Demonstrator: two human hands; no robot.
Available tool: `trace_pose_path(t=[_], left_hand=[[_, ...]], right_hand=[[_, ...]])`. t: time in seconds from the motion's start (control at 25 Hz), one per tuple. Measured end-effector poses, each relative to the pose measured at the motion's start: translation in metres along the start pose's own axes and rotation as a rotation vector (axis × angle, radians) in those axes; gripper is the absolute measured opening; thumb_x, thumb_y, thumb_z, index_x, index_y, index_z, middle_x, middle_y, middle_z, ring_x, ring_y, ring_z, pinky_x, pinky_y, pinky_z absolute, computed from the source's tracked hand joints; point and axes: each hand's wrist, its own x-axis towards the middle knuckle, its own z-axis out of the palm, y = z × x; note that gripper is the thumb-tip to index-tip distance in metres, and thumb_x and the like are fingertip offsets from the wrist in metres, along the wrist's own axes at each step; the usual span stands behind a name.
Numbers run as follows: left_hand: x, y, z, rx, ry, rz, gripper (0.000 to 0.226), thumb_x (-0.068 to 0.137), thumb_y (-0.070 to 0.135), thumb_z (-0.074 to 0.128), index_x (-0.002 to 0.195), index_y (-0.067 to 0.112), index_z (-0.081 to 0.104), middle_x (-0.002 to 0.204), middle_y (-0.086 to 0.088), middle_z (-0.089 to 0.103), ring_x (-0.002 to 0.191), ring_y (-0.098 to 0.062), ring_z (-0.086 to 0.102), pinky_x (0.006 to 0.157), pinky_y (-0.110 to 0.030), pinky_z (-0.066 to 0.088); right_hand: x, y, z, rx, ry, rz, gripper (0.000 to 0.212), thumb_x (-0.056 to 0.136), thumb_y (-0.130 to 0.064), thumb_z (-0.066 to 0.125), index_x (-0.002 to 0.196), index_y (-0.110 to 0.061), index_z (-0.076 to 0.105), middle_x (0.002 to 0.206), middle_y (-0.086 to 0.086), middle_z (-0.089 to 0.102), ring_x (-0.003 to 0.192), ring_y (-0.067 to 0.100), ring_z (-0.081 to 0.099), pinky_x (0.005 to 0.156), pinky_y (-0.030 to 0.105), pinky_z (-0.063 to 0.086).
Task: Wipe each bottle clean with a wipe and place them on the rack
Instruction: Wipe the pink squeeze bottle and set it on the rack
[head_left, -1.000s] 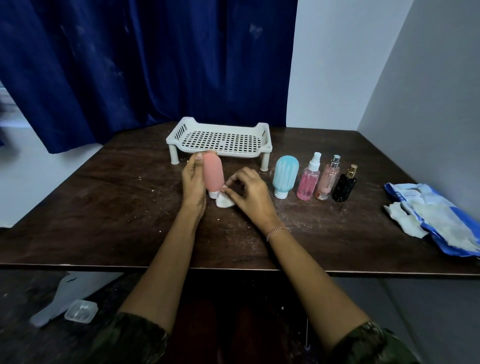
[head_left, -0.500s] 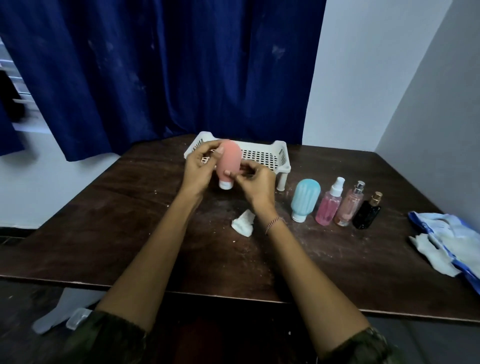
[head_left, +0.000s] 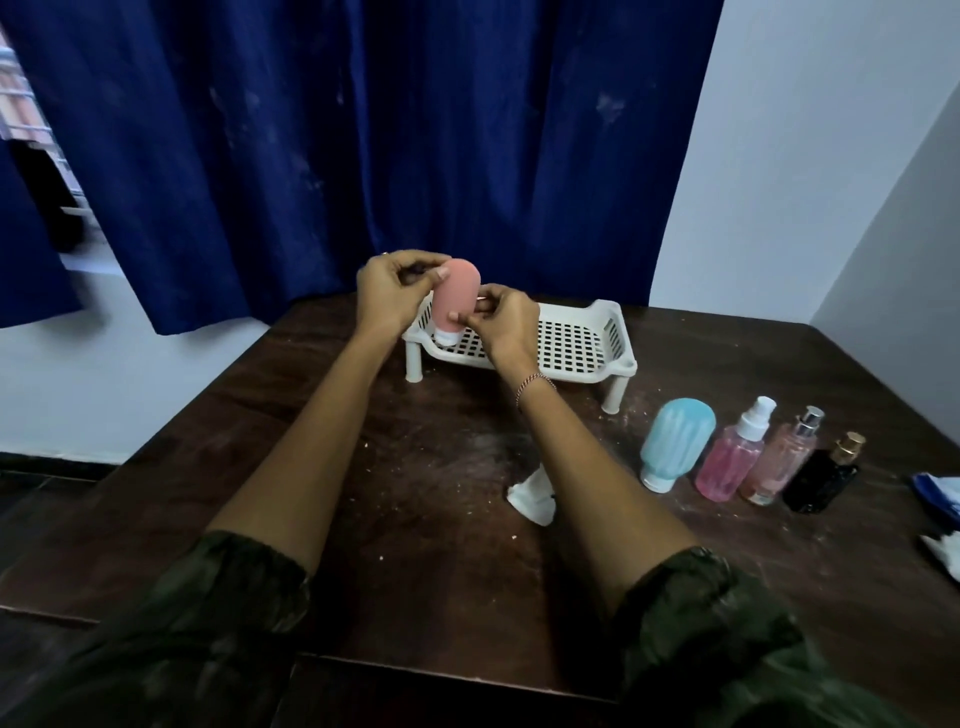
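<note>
The pink bottle is held over the left end of the rack, its long axis near upright, white cap down and rounded end up. The left hand pinches its top with curled fingers; the right hand pinches its lower side. The bottle looks matte and smooth, and the rack is white perforated plastic on short legs. On the dusty dark table, the crumpled wipe lies partly behind the right forearm; four bottles stand in a row at right.

Pink bottle now at rack.
</note>
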Motion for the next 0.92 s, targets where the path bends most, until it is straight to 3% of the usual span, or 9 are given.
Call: trace_pose_path(t=[0.12,0.32,0.52,0.64,0.76,0.92], left_hand=[[0.008,-0.013,-0.001,0.036,0.007,-0.049,0.018,0.082,0.014,0.069,0.1,0.013,0.073,0.098,0.003,0.071,0.087,-0.002,0.064,0.084,-0.018,0.052],[0.01,-0.025,-0.004,0.074,0.001,-0.074,0.02,0.082,0.014,0.069,0.102,0.011,0.072,0.098,0.006,0.069,0.079,0.007,0.06,0.077,-0.004,0.048],[0.009,-0.03,-0.003,0.081,0.005,-0.108,0.022,0.085,0.013,0.066,0.107,0.012,0.07,0.105,-0.001,0.07,0.083,0.003,0.061,0.08,-0.01,0.049],[0.009,-0.03,-0.004,0.109,0.013,-0.131,0.035,0.083,0.017,0.068,0.118,0.015,0.064,0.098,0.0,0.069,0.078,0.004,0.061,0.079,-0.008,0.048],[0.007,-0.025,-0.007,0.196,0.11,-0.111,0.043,0.081,0.025,0.07,0.122,0.018,0.06,0.101,0.002,0.061,0.089,-0.005,0.056,0.083,-0.017,0.046],[-0.007,0.005,0.005,0.149,0.173,0.011,0.032,0.083,0.022,0.069,0.114,0.015,0.066,0.103,-0.004,0.061,0.083,-0.004,0.057,0.081,-0.017,0.051]], right_hand=[[0.009,0.006,0.012,-0.033,-0.028,0.017,0.036,0.07,-0.015,0.079,0.103,-0.006,0.067,0.089,0.006,0.071,0.076,0.009,0.061,0.055,-0.001,0.037],[0.014,0.013,0.022,-0.078,-0.073,0.013,0.038,0.071,-0.014,0.078,0.106,-0.005,0.067,0.093,0.008,0.071,0.076,0.007,0.058,0.057,0.001,0.037],[0.015,0.016,0.022,-0.086,-0.105,0.025,0.041,0.072,-0.011,0.077,0.111,-0.005,0.065,0.096,0.009,0.071,0.078,0.008,0.058,0.058,-0.001,0.035],[0.015,0.015,0.019,-0.131,-0.152,0.029,0.054,0.073,-0.009,0.077,0.123,-0.006,0.057,0.1,0.008,0.07,0.088,0.013,0.063,0.069,0.004,0.039],[0.013,0.011,0.01,-0.196,-0.093,-0.018,0.063,0.071,-0.011,0.078,0.129,-0.006,0.051,0.109,0.008,0.066,0.101,0.017,0.06,0.092,0.021,0.043],[-0.001,-0.004,-0.015,-0.171,-0.021,-0.109,0.058,0.074,-0.011,0.075,0.127,-0.004,0.052,0.118,0.011,0.063,0.107,0.017,0.059,0.097,0.027,0.045]])
